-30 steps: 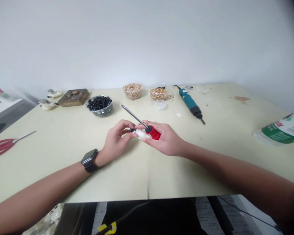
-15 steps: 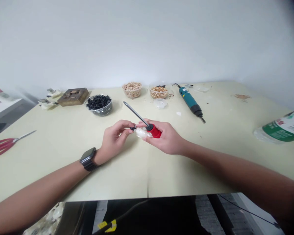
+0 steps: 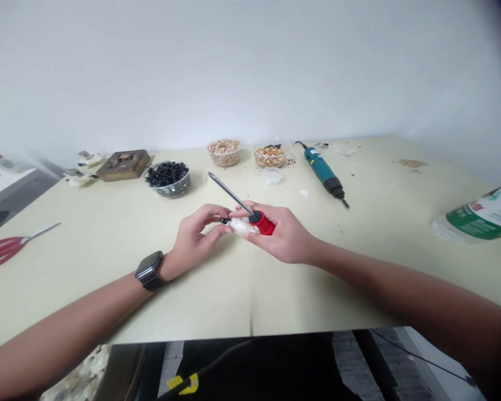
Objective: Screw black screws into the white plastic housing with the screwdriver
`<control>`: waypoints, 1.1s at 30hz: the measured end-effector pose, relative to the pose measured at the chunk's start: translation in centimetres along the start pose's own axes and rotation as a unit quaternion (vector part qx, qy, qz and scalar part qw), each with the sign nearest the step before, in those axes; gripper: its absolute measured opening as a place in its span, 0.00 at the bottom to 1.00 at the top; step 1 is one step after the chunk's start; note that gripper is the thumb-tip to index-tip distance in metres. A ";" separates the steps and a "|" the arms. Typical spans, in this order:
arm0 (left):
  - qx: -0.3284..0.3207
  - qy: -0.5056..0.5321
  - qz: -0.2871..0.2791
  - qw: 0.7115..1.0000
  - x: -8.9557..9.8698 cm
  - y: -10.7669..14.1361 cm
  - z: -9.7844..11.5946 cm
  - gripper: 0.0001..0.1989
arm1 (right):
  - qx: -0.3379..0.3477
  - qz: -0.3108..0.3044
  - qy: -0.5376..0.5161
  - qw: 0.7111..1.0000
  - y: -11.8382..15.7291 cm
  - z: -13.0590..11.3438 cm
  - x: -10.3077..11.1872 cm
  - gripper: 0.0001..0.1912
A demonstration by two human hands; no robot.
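My right hand (image 3: 290,236) is closed around a screwdriver (image 3: 263,223) with a red handle and a bare metal shaft pointing up and to the left. The same fingers also hold a glossy white plastic piece (image 3: 241,226). At that piece's left end is a small black part (image 3: 224,220), with the thumb and forefinger of my left hand (image 3: 196,234) curled around it. A black watch is on my left wrist. My fingers partly cover the white piece, and how the black part joins it cannot be made out.
A tub of small black parts (image 3: 167,179) stands beside a brown metal block (image 3: 123,165). Farther back are a tub of beige parts (image 3: 224,152) and one of brass-coloured parts (image 3: 270,156). A teal power screwdriver (image 3: 324,174), red scissors (image 3: 4,252) and a white-and-green container (image 3: 480,217) lie around.
My left thumb has dropped slightly away from the black part, so more of it shows at the white piece's end. My right hand and the screwdriver have hardly moved.
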State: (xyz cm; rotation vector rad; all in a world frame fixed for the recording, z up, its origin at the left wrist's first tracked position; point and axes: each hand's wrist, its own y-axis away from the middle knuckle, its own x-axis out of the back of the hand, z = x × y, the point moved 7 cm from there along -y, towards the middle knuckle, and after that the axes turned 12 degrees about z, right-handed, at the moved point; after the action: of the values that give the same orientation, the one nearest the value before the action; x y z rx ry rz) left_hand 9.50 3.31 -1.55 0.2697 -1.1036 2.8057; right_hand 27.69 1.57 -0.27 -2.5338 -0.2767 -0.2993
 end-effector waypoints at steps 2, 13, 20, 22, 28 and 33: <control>0.008 0.006 0.007 1.000 -0.1 0.1 -0.3 0.11 | 0.002 0.001 0.005 1.000 0.0 -0.1 0.0 0.17; 0.136 0.126 0.032 0.982 -1.0 0.7 -0.5 0.13 | -0.019 0.014 -0.014 1.000 0.1 -0.2 -0.4 0.19; 0.165 0.184 0.014 0.969 -2.7 1.6 -0.5 0.10 | 0.000 0.037 -0.011 0.999 0.1 -0.4 -0.6 0.20; 0.160 0.181 0.013 0.970 -2.9 1.6 -0.7 0.10 | 0.005 0.040 -0.007 0.999 0.0 -0.5 -0.5 0.20; 0.138 0.135 0.016 0.981 -2.9 1.1 -0.9 0.12 | -0.018 0.062 -0.024 0.998 0.0 -0.3 -0.3 0.20; 0.141 0.146 0.006 0.979 -3.8 -0.2 -0.5 0.14 | -0.036 0.084 -0.036 0.995 -0.1 0.1 0.3 0.21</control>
State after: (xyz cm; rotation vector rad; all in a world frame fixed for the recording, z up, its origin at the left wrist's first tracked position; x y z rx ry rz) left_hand 13.21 3.63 -2.58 -0.1246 -0.6486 2.8855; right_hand 28.02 1.73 -0.24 -2.6222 -0.0790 -0.1560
